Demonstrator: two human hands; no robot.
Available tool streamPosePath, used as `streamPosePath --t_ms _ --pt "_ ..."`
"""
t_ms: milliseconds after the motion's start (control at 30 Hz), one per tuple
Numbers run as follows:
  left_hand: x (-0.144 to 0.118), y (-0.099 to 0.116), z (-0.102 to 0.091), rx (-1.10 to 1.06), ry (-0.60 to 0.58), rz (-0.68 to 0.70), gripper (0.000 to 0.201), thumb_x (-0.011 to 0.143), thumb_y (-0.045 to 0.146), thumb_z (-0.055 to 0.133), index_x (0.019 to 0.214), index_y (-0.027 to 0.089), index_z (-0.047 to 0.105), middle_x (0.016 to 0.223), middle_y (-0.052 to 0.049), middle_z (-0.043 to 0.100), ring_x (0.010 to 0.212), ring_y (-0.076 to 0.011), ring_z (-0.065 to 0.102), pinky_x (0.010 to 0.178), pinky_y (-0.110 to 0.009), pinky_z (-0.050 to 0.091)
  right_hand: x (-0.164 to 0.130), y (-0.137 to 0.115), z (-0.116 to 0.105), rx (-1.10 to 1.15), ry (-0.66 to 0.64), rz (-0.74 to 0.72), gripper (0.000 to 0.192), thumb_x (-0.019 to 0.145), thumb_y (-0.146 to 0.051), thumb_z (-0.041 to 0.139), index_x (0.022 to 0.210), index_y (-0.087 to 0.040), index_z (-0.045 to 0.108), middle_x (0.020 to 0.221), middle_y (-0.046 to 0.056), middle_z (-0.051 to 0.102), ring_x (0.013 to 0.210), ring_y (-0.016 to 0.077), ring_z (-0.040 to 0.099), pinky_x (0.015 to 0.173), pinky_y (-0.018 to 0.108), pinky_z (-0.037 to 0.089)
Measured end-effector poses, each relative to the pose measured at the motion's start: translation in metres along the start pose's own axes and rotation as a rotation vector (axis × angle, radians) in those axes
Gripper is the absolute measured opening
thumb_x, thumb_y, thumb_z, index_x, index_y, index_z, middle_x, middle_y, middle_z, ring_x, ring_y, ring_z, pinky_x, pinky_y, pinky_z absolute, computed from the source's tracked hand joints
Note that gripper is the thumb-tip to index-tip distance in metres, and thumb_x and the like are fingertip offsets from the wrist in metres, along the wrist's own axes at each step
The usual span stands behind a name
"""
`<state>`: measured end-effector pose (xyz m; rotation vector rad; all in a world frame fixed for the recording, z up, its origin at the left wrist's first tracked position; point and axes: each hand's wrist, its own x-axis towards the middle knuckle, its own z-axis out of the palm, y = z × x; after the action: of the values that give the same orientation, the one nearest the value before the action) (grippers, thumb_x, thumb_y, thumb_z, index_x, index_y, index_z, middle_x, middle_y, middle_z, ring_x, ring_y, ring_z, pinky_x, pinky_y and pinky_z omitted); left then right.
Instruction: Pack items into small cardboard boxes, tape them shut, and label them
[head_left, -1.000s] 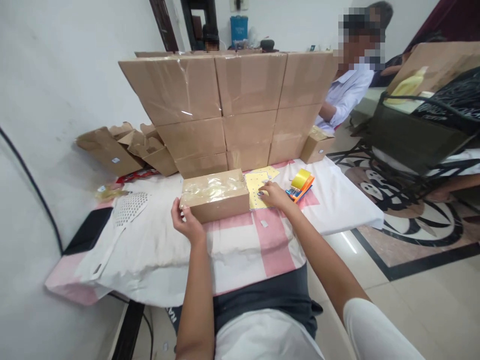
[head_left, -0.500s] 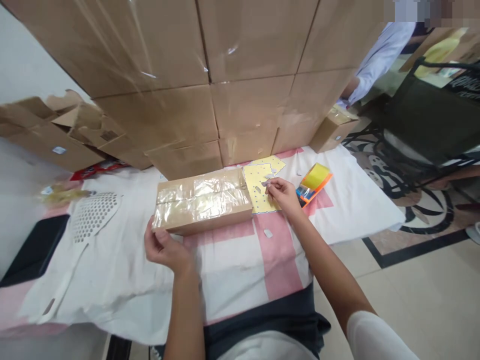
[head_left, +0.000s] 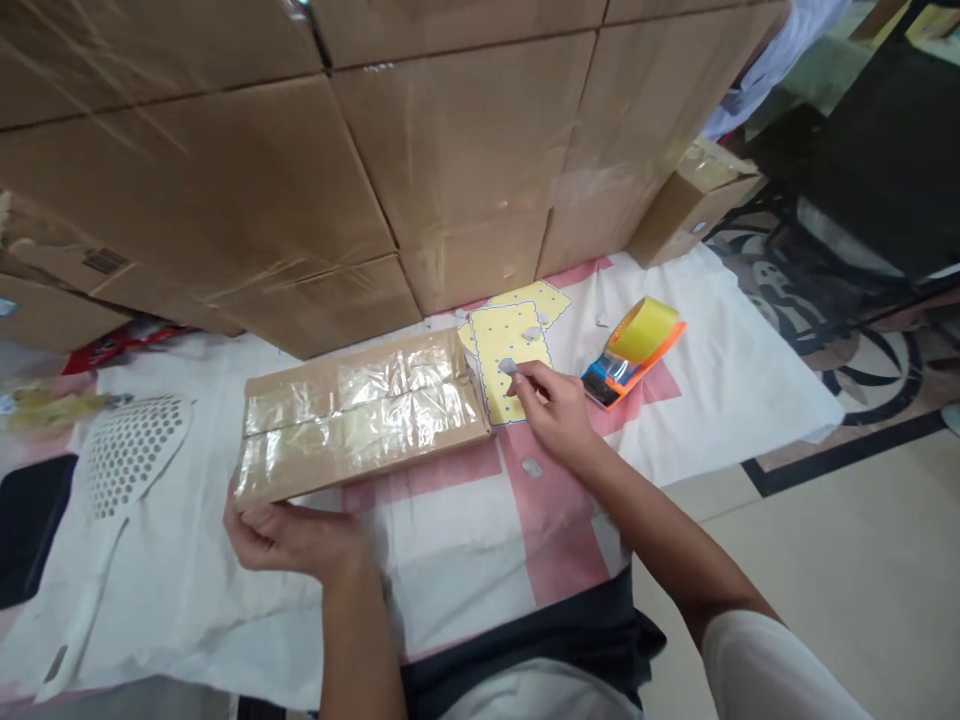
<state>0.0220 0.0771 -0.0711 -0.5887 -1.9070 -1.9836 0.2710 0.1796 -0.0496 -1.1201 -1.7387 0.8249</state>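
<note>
A long cardboard box (head_left: pixel 360 420) with shiny clear tape along its top lies in front of me. My left hand (head_left: pixel 289 535) grips its near left corner, fingers partly hidden beneath and behind it, and that end looks slightly raised. My right hand (head_left: pixel 551 400) pinches a small pale sticker (head_left: pixel 508 366) between thumb and fingertips, above a yellow dotted paper sheet (head_left: pixel 491 335) by the box's right end. Another pale sticker (head_left: pixel 532 467) lies on the cloth near my right wrist. Right of that hand is a tape dispenser (head_left: pixel 634 350) with a yellow roll.
Stacked, taped cartons (head_left: pixel 457 160) form a wall behind the cloth-covered table (head_left: pixel 465 560). A smaller box (head_left: pixel 690 200) stands at the back right. To the left lie a white perforated skimmer (head_left: pixel 135 455) and a black flat object (head_left: pixel 34 525). Beyond the right edge is a dark chair (head_left: pixel 892 160).
My left hand has shifted under the box's left corner, and that end appears lifted and turned. My right hand has brought the small sticker closer to the box. The view has also moved.
</note>
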Motion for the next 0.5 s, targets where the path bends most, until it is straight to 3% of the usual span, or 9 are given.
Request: streamPosePath --t_ms 100,167,400,500 --pt "0.001 0.0 0.002 -0.019 -0.041 0.006 0.038 0.085 0.063 0.044 0.08 0.027 0.033 0.079 0.002 0.038 0.085 -0.0214 0.053 0.094 -0.046 0.05 -0.005 0.0 0.007 -0.105 -0.03 -0.146 0.024 0.102 -0.029 0.051 0.103 -0.021 0.073 0.085 0.004 0.075 0.073 0.0139 0.068 0.07 0.027 0.052" --pt "0.001 0.0 0.003 -0.035 -0.062 0.012 0.042 0.084 0.067 0.043 0.081 0.027 0.032 0.082 0.001 0.038 0.089 -0.0231 0.053 0.098 -0.049 0.047 -0.006 0.003 0.013 -0.167 -0.023 -0.211 0.025 0.102 -0.027 0.051 0.103 -0.021 0.075 0.08 0.003 0.074 0.07 0.0131 0.066 0.067 0.026 0.05" --pt "0.001 0.01 0.011 -0.053 -0.116 0.108 0.039 0.084 0.065 0.043 0.083 0.027 0.032 0.094 -0.001 0.054 0.104 -0.0267 0.063 0.106 -0.048 0.046 -0.006 0.008 0.024 -0.402 -0.007 -0.318 0.026 0.101 -0.025 0.052 0.084 -0.02 0.071 0.069 0.002 0.062 0.061 0.0129 0.053 0.06 0.028 0.037" --pt "0.0 0.018 0.015 0.066 -0.142 0.072 0.03 0.086 0.057 0.033 0.085 0.027 0.032 0.107 -0.002 0.062 0.119 -0.0277 0.063 0.108 -0.049 0.046 -0.007 0.008 0.026 -0.409 -0.061 -0.298 0.028 0.103 -0.024 0.049 0.082 -0.02 0.067 0.069 0.001 0.059 0.062 0.013 0.05 0.06 0.029 0.032"
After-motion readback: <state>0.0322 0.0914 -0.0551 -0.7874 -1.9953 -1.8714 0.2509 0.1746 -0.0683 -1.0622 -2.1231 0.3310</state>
